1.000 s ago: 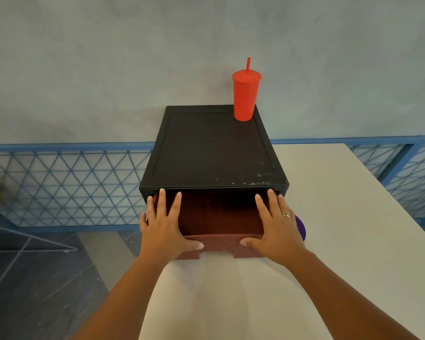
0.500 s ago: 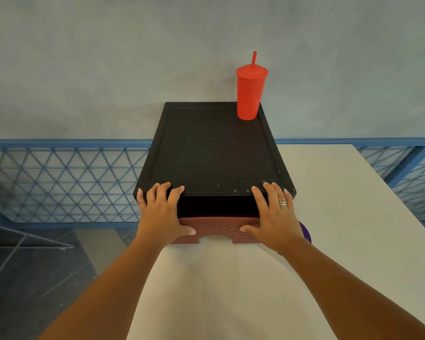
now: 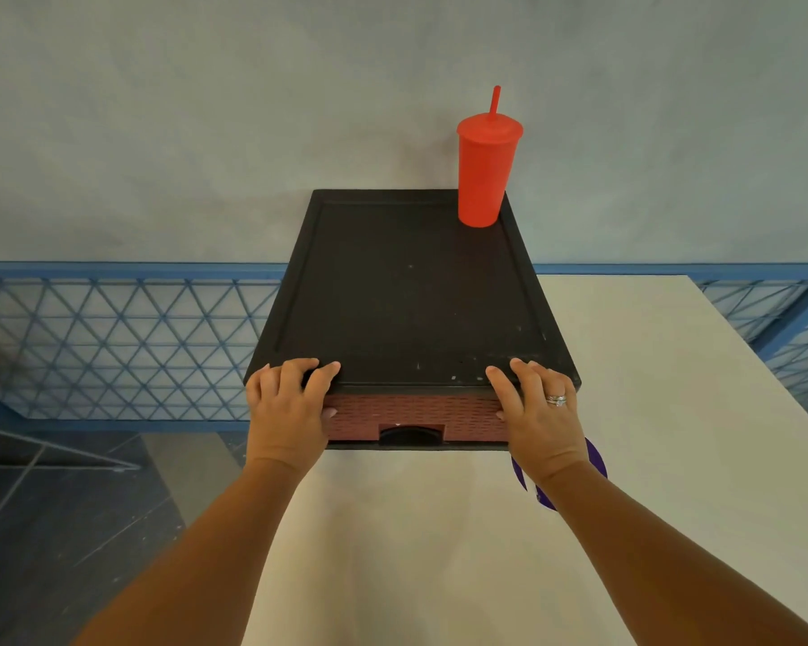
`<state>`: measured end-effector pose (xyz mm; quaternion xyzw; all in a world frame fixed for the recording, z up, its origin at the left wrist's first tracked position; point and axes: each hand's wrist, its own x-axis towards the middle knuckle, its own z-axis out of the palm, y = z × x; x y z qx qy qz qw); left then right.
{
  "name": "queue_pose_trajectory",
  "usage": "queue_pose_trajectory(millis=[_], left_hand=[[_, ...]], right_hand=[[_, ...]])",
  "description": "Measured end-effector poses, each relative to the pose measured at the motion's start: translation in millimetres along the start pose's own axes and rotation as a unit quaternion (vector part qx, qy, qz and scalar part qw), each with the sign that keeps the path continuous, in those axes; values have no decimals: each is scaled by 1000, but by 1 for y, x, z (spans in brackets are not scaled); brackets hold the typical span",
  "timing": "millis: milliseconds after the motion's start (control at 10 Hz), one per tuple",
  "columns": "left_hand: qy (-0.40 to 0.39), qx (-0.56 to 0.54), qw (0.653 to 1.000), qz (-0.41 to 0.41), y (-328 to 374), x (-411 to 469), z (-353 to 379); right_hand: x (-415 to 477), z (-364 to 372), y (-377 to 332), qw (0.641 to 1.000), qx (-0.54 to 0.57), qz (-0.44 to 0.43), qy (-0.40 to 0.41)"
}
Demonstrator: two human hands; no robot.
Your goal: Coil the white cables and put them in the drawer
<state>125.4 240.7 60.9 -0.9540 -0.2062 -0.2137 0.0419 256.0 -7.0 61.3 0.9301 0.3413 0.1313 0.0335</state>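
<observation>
Woven red-brown plastic fronted the drawer (image 3: 416, 412), which sat fully home under the front lip of its black case (image 3: 407, 296), flush from corner to corner. The case stood along the left edge of the white table (image 3: 672, 412), its long axis running straight away from the person toward the wall, so the drawer would slide along that same line, toward or away from the body.

No white cables showed anywhere. By my judgement they were already inside, though the closed front hid any proof.

Both hands were at the drawer's front, one at each front corner and about equally near. The left hand (image 3: 288, 412) had its palm against the woven face and its fingers bent over the case's lip, with the thumb on the front below. The right hand (image 3: 539, 421) mirrored it, but its fingers lay nearly straight and relaxed across the lip, holding nothing. Both forearms reached forward roughly parallel to the case's long axis. The handle notch (image 3: 411, 435) sat midway between the hands at the drawer's lower edge, with neither hand touching it.

A red tumbler (image 3: 483, 179) stood upright at the far right corner of the case top. A purple object (image 3: 595, 459) lay on the table, partly hidden under the right wrist.
</observation>
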Motion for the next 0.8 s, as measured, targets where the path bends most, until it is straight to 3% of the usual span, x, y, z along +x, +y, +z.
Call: queue_pose_trajectory(millis=[500, 800], left_hand=[[-68, 12, 998, -1, 6, 3, -17], [-278, 12, 960, -21, 18, 12, -69]], right_hand=[[-2, -21, -5, 997, -23, -26, -73], [-8, -63, 11, 983, 75, -26, -166]])
